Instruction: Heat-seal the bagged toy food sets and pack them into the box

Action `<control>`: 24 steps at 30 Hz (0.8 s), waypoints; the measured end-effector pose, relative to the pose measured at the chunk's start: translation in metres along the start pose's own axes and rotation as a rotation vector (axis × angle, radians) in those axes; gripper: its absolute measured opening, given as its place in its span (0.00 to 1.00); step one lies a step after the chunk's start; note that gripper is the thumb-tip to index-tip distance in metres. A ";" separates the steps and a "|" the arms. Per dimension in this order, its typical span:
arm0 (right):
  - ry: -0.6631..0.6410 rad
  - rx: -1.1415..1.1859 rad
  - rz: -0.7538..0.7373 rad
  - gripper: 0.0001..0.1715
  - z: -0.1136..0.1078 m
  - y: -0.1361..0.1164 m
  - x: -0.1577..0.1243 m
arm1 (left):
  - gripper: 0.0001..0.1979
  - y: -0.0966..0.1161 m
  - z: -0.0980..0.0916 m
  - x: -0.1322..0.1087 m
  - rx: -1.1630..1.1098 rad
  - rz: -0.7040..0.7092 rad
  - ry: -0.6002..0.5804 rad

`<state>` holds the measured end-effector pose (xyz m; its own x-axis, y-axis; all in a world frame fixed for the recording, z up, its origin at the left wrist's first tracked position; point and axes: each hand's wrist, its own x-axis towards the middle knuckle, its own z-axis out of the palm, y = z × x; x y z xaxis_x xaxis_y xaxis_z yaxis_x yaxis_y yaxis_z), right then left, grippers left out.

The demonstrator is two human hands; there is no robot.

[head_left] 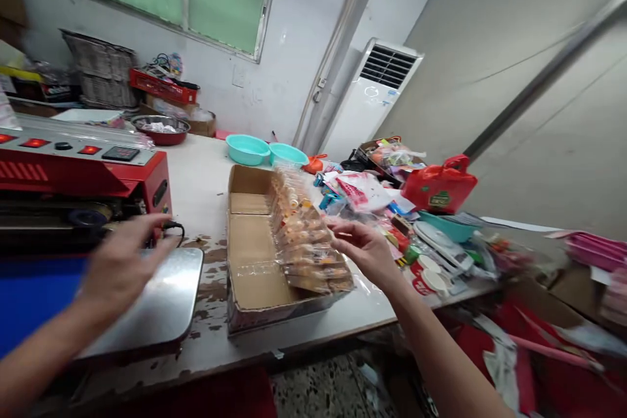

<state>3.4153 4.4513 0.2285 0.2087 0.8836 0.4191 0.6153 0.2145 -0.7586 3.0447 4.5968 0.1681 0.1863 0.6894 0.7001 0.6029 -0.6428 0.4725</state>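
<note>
My left hand (pixel 122 261), blurred by motion, hovers over the silver metal plate (pixel 171 287) in front of a red sealing machine (pixel 157 176). Its thumb and fingers are apart with nothing between them. An open cardboard box (pixel 252 241) stands on the table between my hands. Clear-wrapped packets of brownish pieces (pixel 308 245) fill its right side in a leaning row; the left side shows bare cardboard. My right hand (pixel 365 248) is at the right edge of these packets, fingertips by the wrappers, thumb and fingers apart. Whether the fingertips touch the wrappers is unclear.
Two turquoise basins (pixel 247 149) stand behind the box. Cluttered bags, cups (pixel 428 277) and a red plastic bag (pixel 439 184) cover the table's right side. A blue belt (pixel 39 300) lies at left. A metal bowl (pixel 161 129) sits behind the machine.
</note>
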 end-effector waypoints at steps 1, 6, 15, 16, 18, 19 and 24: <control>-0.014 -0.065 -0.027 0.17 -0.010 0.007 -0.010 | 0.14 0.031 0.026 -0.005 -0.124 0.157 -0.049; -0.034 -0.352 -0.165 0.25 -0.027 0.040 -0.048 | 0.21 0.144 0.126 -0.027 -0.285 0.475 -0.435; -0.117 -0.732 -0.347 0.07 -0.033 0.088 -0.069 | 0.08 0.165 0.173 -0.043 -0.111 0.745 -0.400; -0.103 -0.742 -0.356 0.05 -0.033 0.090 -0.069 | 0.09 0.163 0.173 -0.042 -0.097 0.745 -0.382; -0.080 -0.737 -0.367 0.04 -0.032 0.091 -0.069 | 0.10 0.162 0.172 -0.038 -0.084 0.737 -0.371; -0.072 -0.722 -0.366 0.03 -0.032 0.090 -0.069 | 0.10 0.163 0.171 -0.037 -0.085 0.733 -0.381; -0.037 -0.530 -0.281 0.06 -0.021 0.095 -0.061 | 0.08 0.166 0.179 -0.030 -0.167 0.688 -0.464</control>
<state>3.4770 4.4087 0.1408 -0.0379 0.8391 0.5427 0.9402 0.2139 -0.2650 3.2782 4.5294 0.1299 0.7915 0.1698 0.5871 0.1224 -0.9852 0.1200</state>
